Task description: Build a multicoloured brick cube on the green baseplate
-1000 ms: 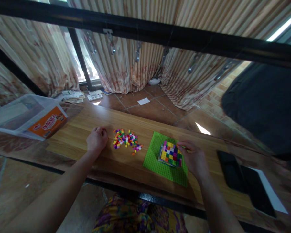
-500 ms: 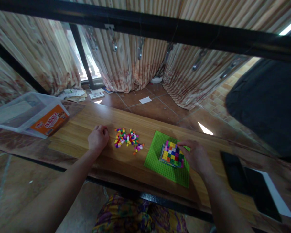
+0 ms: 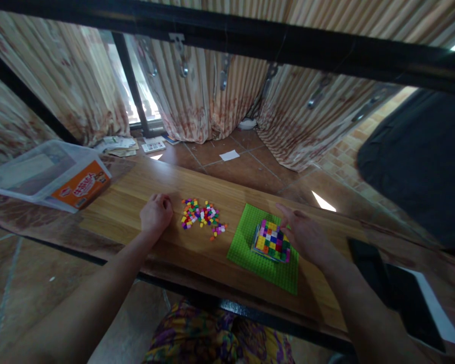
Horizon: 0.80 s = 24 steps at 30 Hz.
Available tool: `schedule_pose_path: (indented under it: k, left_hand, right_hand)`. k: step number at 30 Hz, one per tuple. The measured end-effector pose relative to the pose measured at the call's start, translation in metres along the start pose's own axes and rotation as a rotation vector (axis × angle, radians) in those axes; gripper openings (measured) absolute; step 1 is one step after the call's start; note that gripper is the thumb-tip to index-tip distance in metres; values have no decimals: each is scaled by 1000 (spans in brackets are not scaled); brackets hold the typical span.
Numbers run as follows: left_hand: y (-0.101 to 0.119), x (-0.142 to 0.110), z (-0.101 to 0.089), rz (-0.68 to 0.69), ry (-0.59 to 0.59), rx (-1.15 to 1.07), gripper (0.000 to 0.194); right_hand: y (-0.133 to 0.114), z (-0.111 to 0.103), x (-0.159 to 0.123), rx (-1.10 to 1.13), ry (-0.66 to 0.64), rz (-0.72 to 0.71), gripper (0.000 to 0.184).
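1. Bottom centre: patterned clothing (image 3: 216,338) in purple and yellow, just below the near edge of the wooden tabletop (image 3: 197,258).
2. Right of centre: green studded baseplate (image 3: 237,253), lying flat on the wood at a slant.
3. On that baseplate: multicoloured brick block (image 3: 270,240), sitting on the middle part, with a mosaic of yellow, red, purple, green, white and pink on top.
4. Right hand (image 3: 307,235): hovers at the block's upper right corner, index finger stretched toward the left, thumb apart from it and close to the bricks; cannot tell whether touching them.
5. Left hand (image 3: 156,216), left of centre: rests on the wood with fingers curled in; cannot tell whether pinching anything.
6. Just right of the left hand: loose small bricks (image 3: 203,216), scattered in mixed colours, well apart from the baseplate.
7. Lower right: two black flat slabs (image 3: 417,306), beside white paper (image 3: 449,323).
8. Left edge: translucent plastic box (image 3: 41,197) with an orange label (image 3: 83,184).
9. Beyond, upper half: tiled floor (image 3: 258,169), striped curtains (image 3: 197,101); across the top, a black bar (image 3: 250,25) with metal hooks (image 3: 223,78).
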State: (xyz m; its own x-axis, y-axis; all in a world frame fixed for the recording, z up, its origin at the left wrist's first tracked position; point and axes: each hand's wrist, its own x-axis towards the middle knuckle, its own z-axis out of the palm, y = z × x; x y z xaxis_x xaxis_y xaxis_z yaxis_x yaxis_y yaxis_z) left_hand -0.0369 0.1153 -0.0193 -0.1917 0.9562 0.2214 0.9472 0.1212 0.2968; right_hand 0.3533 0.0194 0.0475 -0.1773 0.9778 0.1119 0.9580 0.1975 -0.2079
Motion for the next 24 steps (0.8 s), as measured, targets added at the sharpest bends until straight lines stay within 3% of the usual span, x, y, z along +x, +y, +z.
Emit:
schedule_pose_path:
  k: [9,19,24]
  left_hand:
    - [2,-1,-1,-6,2,12,30]
    - [0,0,1,4,-1,1,29]
    - [2,-1,0,-18,-20,-8,28]
  right_hand:
    - [-1,7,-6,67,53,107,60]
    - [1,4,1,156,3,131,52]
    - [-1,0,-12,178,119,172,51]
